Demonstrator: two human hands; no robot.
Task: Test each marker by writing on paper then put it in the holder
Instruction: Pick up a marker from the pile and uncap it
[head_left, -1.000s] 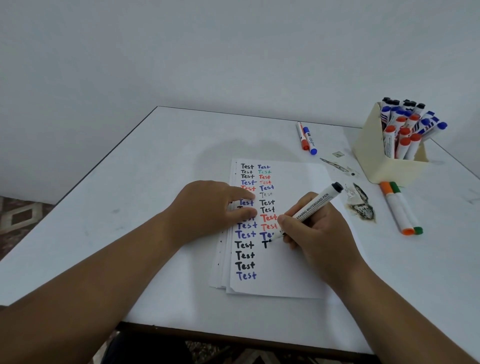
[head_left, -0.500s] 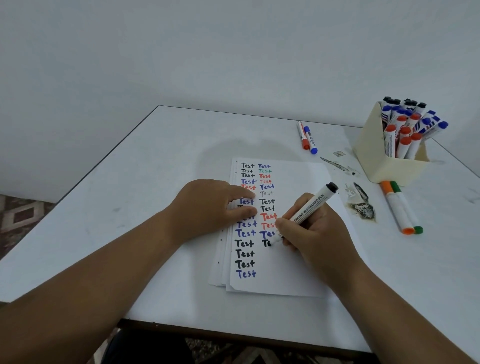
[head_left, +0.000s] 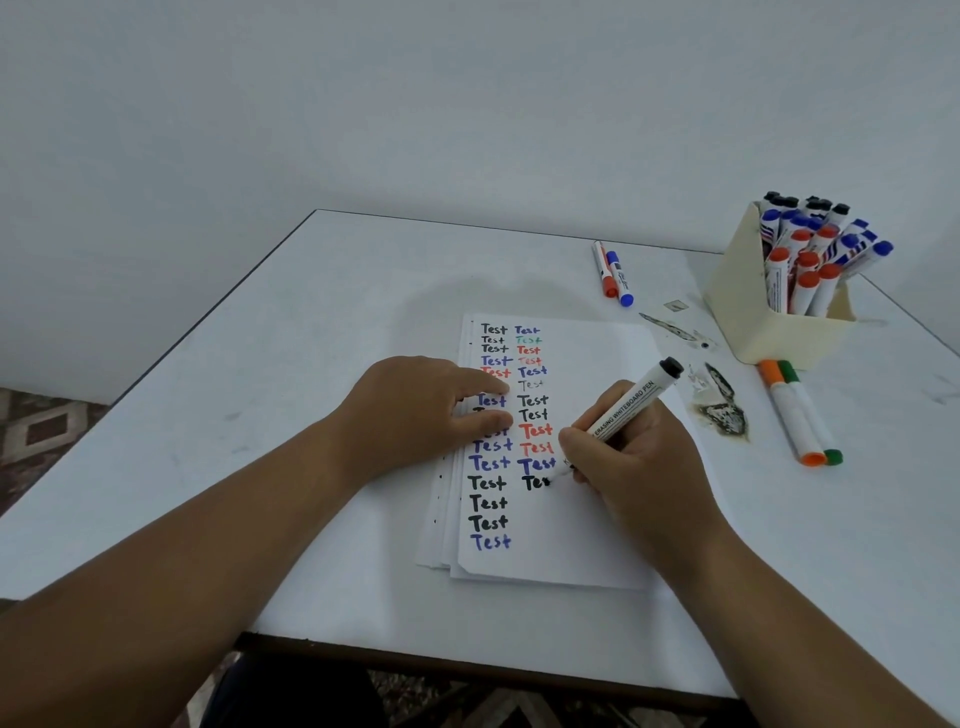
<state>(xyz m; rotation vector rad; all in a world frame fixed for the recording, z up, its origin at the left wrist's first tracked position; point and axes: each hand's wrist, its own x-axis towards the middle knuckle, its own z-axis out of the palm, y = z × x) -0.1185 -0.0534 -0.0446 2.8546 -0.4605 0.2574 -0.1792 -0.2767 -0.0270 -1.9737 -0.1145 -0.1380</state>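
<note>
Head view: the right hand (head_left: 628, 457) has its fingers curled round a black whiteboard marker (head_left: 631, 402), pinching the barrel low down, with the tip on the paper (head_left: 582, 535) at a half-written black "Tes" in the second column of words. The marker's capped back end tilts up and away toward the holder (head_left: 748, 306). The left hand (head_left: 415, 410) lies flat on the paper's left part, fingers straight and slightly apart, pressing over the first column of "Test" words. The paper is a small stack on the white desk (head_left: 260, 415). The cream holder stands beyond the paper to its right, full of markers with red, blue and black caps. An orange marker (head_left: 789, 413) and a green marker (head_left: 810, 413) lie side by side just in front of the holder; a red marker (head_left: 602, 267) and a blue marker (head_left: 620, 278) lie left of it
</note>
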